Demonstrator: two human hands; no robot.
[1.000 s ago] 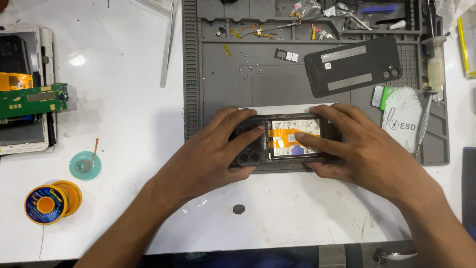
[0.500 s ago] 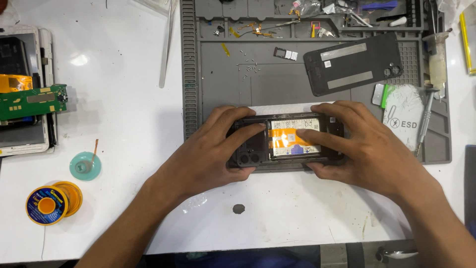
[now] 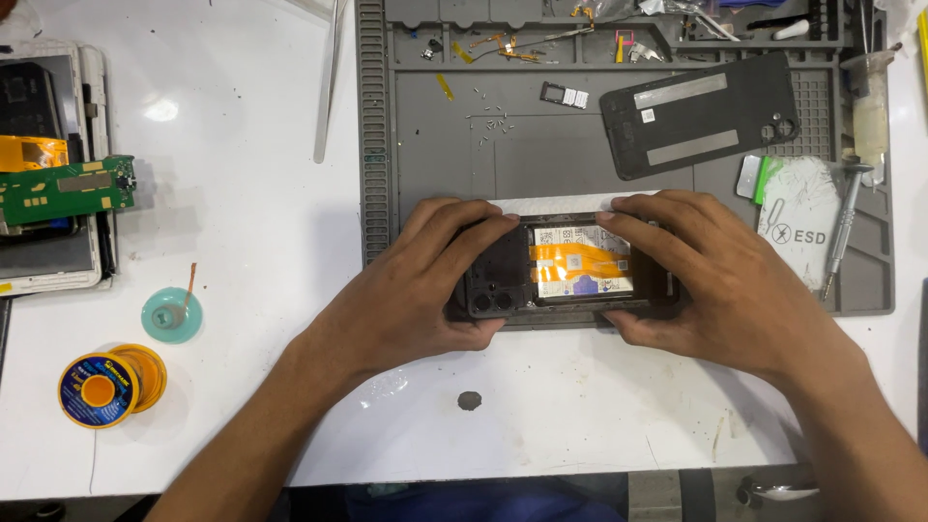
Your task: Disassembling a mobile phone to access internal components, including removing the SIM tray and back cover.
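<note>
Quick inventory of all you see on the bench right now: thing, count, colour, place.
opened phone: 1, black with orange flex cables, centre, gripped at both ends
back cover: 1, black, on mat, upper right
work mat: 1, grey, top centre
screwdriver: 1, silver, mat's right edge
circuit board: 1, green, far left
solder spool: 1, yellow and blue, lower left
small dish: 1, teal, left
left hand: on phone's left end
right hand: on phone's right end
</note>
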